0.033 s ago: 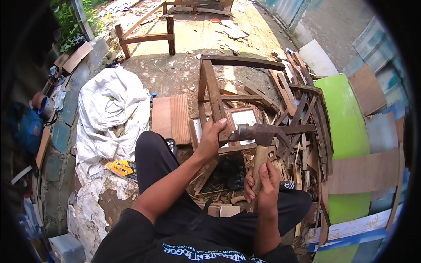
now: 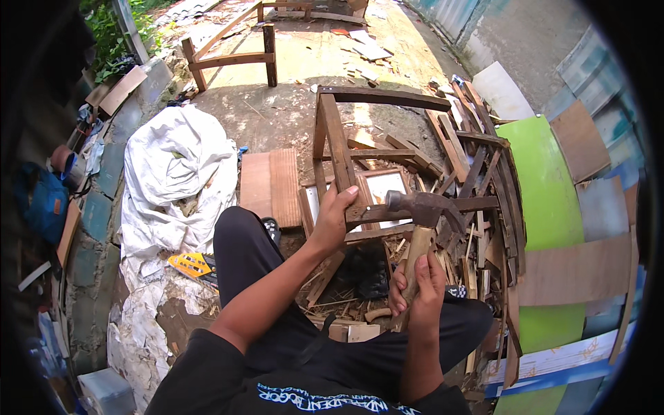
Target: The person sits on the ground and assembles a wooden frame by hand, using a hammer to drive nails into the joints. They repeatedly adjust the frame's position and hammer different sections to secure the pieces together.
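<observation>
My left hand (image 2: 332, 220) is wrapped round an upright of a dark wooden frame (image 2: 336, 142), close to the corner where a crosspiece runs off to the right. In my closed right hand (image 2: 422, 287) is a claw hammer (image 2: 419, 250), gripped by its wooden handle. Its rusty head is over the crosspiece, with the striking face toward the left hand and the claw pointing right. A small light spot, possibly a nail head, shows on the wood left of the hammer face. Part of the crosspiece is hidden behind the hammer head.
Wood scraps and slats (image 2: 477, 166) are heaped on the right, beside green panels (image 2: 546, 166). White cloth (image 2: 176, 166) lies on the left near a plywood board (image 2: 283, 187). Another wooden frame (image 2: 232, 60) stands farther off. My bent legs flank the work.
The hammer head has shifted right, away from the frame's corner, uncovering the light spot on the crosspiece. My left hand and the frame have stayed put.
</observation>
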`<state>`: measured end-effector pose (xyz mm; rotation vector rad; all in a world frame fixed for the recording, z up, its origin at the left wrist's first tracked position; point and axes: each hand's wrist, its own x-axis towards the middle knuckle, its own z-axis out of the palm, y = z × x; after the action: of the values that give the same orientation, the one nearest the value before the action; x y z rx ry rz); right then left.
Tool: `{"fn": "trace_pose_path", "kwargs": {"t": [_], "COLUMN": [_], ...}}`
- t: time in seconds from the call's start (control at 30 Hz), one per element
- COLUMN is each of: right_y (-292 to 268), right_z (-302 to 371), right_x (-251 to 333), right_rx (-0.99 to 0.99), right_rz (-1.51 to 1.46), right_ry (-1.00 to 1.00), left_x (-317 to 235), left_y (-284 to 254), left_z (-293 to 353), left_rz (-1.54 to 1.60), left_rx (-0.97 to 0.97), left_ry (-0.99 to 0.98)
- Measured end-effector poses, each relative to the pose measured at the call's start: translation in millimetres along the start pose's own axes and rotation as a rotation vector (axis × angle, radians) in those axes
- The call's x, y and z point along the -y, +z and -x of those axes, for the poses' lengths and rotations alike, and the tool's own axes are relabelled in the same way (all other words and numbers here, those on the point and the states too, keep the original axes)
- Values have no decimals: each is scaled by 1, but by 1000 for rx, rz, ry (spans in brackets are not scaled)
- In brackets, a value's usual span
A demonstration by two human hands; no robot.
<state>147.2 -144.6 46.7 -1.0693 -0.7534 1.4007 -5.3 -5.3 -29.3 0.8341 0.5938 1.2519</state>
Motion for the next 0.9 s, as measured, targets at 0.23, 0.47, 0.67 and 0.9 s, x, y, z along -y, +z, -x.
{"fn": "trace_pose_path", "kwargs": {"t": [0.23,0.47,0.67,0.9], "right_y": [-3,-4,1,-2], "right_z": [-9,-13,-17,-18], "right_x": [4,6,10,11], "right_rx": [92,92,19,-1], "right_rz": [110,100,-56,-121], "right_ry": [62,80,5,-10], "left_x": [-10,2,0,1], "left_y": [7,13,-1,-5], "left_z": [-9,-14,-15,-10], "left_rz": [-25,-147,-120,-278], "left_rx": [-43,-122,-64,-65], "left_ry": [-2,93,40,203]}}
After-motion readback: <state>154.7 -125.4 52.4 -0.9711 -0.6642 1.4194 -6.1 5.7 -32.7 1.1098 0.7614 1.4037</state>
